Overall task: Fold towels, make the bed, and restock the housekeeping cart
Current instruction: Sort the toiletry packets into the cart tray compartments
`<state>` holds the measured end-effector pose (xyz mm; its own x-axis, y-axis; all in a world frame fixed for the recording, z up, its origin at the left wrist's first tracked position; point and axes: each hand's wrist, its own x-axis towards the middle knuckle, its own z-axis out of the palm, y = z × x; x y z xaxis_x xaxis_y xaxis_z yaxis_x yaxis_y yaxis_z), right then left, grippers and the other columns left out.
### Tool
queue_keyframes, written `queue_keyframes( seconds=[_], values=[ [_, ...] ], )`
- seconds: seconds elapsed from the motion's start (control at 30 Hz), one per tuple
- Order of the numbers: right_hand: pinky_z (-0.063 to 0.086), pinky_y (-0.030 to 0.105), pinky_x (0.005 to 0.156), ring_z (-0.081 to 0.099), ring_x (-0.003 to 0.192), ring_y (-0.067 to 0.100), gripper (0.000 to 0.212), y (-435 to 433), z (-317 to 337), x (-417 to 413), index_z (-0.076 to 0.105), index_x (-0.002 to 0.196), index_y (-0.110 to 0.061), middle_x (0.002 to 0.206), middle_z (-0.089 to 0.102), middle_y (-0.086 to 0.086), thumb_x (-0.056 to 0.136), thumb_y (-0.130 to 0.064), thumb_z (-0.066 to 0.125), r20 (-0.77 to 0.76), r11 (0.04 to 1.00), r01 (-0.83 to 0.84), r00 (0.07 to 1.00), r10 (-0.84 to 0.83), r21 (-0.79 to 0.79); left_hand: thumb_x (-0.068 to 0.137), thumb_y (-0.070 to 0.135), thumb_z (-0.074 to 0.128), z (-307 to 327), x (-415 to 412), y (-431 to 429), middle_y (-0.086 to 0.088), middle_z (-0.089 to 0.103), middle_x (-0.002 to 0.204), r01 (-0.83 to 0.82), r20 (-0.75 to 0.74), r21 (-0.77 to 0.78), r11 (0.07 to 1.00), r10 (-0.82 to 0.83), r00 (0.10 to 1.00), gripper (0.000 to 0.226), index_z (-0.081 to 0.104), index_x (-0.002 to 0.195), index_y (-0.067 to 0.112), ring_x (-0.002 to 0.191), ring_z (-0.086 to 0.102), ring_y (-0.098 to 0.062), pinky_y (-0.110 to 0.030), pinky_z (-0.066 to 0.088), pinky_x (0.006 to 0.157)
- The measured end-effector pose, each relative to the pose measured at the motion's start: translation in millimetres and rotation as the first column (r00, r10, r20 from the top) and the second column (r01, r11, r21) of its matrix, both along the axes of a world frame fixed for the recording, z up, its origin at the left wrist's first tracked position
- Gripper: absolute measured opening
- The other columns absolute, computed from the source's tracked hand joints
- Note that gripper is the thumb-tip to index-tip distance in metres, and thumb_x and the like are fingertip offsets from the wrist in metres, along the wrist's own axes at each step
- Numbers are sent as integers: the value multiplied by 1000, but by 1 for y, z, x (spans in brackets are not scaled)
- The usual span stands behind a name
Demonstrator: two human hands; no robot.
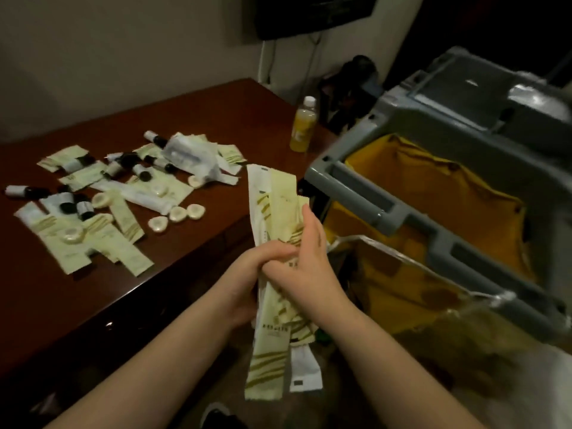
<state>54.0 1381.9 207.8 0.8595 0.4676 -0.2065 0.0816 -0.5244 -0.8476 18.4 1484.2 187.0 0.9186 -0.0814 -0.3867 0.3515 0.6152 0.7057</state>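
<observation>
Left hand (pixel 247 280) gripped a bundle of long packets (pixel 269 351) round its middle. Right hand (pixel 309 261) clasped the same bundle opposite. Cart (pixel 387 209) stood just right of the grip. Table (pixel 62 305) with scattered toiletries (pixel 123 193) lay left of it.

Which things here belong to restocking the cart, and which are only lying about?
Job in hand: held packets, gripped by left hand and right hand; loose packets, small bottles and soaps on the table; cart.

Lying about: drink bottle; dark bag behind it; screen on the wall.
</observation>
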Motion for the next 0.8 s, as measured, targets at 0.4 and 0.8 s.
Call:
queue_keyframes(
  seconds=[0.4,0.8],
  values=[
    [43,38,105,43,129,5,73,-336,2,-3,9,148,-42,146,35,-15,87,-54,48,68,892,359,918,-390,274,94,15,48,28,41,-332,-4,72,71,130,-16,124,984,-129,991,17,61,104,17,63,69,-13,-25,52,54],
    [49,36,98,54,115,4,48,-460,38,136,38,129,-44,126,54,-13,91,-23,59,206,789,373,829,-520,488,68,22,70,59,176,-438,-14,72,86,237,78,77,969,-243,967,34,67,101,12,72,71,-27,-36,58,57]
  ],
)
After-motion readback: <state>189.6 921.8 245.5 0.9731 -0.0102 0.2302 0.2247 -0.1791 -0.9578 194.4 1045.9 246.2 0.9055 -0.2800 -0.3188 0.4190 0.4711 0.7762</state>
